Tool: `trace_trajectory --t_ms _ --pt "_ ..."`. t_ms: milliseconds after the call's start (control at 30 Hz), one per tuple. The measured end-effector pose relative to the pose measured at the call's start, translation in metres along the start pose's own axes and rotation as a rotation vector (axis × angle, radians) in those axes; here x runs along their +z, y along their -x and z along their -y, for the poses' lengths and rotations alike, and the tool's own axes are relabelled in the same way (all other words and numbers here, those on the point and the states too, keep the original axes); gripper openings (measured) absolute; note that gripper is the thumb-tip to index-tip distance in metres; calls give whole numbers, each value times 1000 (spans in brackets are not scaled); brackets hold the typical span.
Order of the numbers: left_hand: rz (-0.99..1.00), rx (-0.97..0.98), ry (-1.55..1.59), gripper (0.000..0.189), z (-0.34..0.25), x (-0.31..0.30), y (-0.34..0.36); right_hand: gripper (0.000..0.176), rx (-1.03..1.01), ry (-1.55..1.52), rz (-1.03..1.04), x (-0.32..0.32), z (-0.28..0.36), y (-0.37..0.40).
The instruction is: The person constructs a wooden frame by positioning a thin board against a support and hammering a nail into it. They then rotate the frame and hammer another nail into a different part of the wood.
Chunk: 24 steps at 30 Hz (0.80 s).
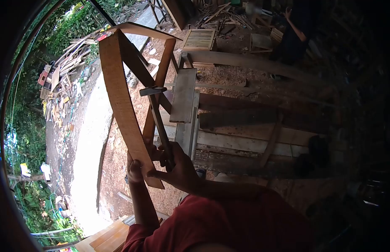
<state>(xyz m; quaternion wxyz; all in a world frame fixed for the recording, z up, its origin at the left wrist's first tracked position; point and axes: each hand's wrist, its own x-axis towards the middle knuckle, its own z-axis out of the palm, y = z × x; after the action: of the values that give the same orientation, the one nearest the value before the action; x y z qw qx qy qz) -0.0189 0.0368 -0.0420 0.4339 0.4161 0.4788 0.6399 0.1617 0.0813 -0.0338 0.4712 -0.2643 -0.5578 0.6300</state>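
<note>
A wooden frame of joined boards (pixel 119 101) stands tilted up in front of me, with a wide curved board along its near side and crossing pieces behind. My left hand (pixel 136 171) is closed on the lower end of this board, its thumb on the face. My right hand (pixel 180 169) wraps around the handle of a hammer (pixel 159 122), and its thumb also touches the board's lower edge. The hammer's head points up, in front of the frame's inner pieces. Some fingers of both hands are hidden behind the wood.
A short plank (pixel 183 94) lies across the end of a low bench, with long boards (pixel 237 143) to the right. Scrap wood (pixel 222 19) is piled at the back. Another person (pixel 296 31) is at the upper right. Wooden panels (pixel 109 238) lie at lower left.
</note>
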Motion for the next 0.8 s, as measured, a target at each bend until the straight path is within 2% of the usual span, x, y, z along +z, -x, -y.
trace_trajectory --t_ms 167,200,267,333,400,433,567,733,800 --pt "277 -34 92 84 8 -16 -4 74 -26 -34 16 -1 0 7" --pt "276 -28 92 84 8 -11 -4 74 -30 -33 19 -1 1 8" --pt "32 3 22 88 10 -2 0 70 8 -52 32 0 4 11" --pt "40 4 13 87 16 -15 1 67 8 -49 46 1 5 13" --pt "245 15 6 77 21 -29 0 64 -1 -90 42 1 5 14" --pt "238 -2 4 78 19 -29 -1 60 -16 -161 29 2 7 15" --pt "216 -18 10 78 12 -17 3 47 -71 -86 -34 3 14 21" --pt "257 -20 53 80 -3 3 1 45 17 -117 -24 7 21 27" --pt "284 -19 71 80 -4 6 -1 44 -6 13 -30 7 25 29"
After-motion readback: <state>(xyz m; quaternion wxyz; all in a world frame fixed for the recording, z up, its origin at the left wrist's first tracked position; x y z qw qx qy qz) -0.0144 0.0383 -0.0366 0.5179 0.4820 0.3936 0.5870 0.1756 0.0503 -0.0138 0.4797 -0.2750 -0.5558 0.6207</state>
